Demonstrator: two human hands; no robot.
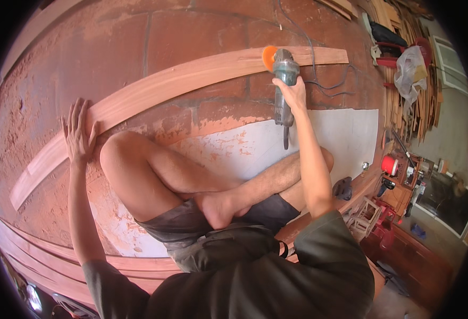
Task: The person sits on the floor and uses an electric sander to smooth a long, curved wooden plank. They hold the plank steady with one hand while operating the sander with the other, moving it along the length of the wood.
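Observation:
A long wooden board (191, 78) lies on the tiled floor in front of my crossed legs and looks bowed in the wide view. My left hand (79, 130) rests flat across it toward its left end, fingers spread. In my right hand (291, 94) is an angle grinder (285, 69), gripped around its green and grey body. Its orange disc (269, 58) is over the board near the right end; whether it touches the wood I cannot tell. The grinder's tail and cord stub point back toward my right knee.
Reddish sawdust covers the floor (26, 122) at left. A dark cord (312, 48) runs near the board's right end. Beneath my legs lies a white sheet (345, 127). More boards (42, 244) lie behind me at left. Wood strips (409, 117), a red chair (387, 63) and a red spool (389, 165) stand at right.

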